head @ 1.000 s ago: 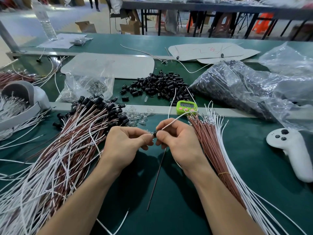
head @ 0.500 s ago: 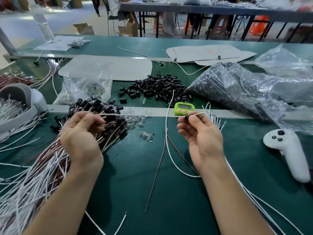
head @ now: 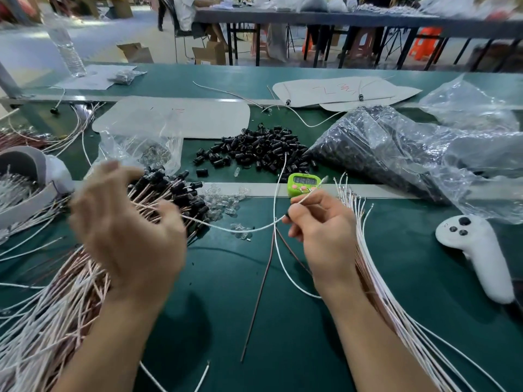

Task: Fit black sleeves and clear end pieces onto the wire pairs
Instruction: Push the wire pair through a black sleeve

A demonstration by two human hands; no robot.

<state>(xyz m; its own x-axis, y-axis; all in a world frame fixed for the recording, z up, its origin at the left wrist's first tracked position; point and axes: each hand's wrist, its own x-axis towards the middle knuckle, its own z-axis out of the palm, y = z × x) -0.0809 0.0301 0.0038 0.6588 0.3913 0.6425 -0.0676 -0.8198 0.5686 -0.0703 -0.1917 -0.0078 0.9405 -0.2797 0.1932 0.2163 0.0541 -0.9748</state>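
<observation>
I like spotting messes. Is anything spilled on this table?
Yes. Black sleeves lie in a loose heap beside a plastic bag, and clear end pieces are scattered left of the green timer.

The heap of fitted wires (head: pixel 70 292) lies at the left of the table (head: pixel 311 335), the unfitted bundle (head: pixel 376 278) at the right; end pieces (head: pixel 223 199) sit between them, a single wire (head: pixel 254 229) crossing just before them; loose sleeves (head: pixel 260 148) lie behind; the timer (head: pixel 304 183) stands before the sleeves; the bag (head: pixel 396 154) lies to their right, the controller (head: pixel 478 250) before it.
</observation>
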